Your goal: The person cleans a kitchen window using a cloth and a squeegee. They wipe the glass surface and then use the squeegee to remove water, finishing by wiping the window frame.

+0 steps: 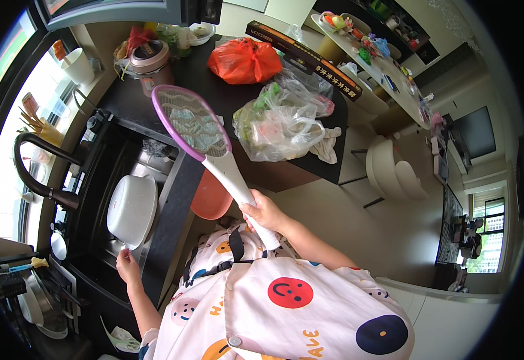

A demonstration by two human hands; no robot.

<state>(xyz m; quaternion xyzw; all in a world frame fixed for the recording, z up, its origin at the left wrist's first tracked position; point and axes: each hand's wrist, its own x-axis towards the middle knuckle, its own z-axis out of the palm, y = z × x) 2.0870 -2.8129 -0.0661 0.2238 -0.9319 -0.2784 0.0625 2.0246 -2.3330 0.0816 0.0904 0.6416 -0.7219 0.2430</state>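
My right hand (264,211) is wrapped around the white handle of an electric fly swatter (226,173). Its purple-rimmed mesh head tilts up and away over the counter edge. My left hand (128,266) is low over the sink (171,164), its fingertips drawn together at the near end of a white basin (131,209). Whether they pinch something there is too small to tell. The basin appears to lie upside down in the sink, and a black faucet (36,180) arches beside it.
On the dark counter are a clear plastic bag of food (275,130), a tied red bag (244,63), a pinkish insulated container (151,67) and a long black box (304,58). An orange basin (211,195) is below the counter edge. A dish rack (41,299) is at left.
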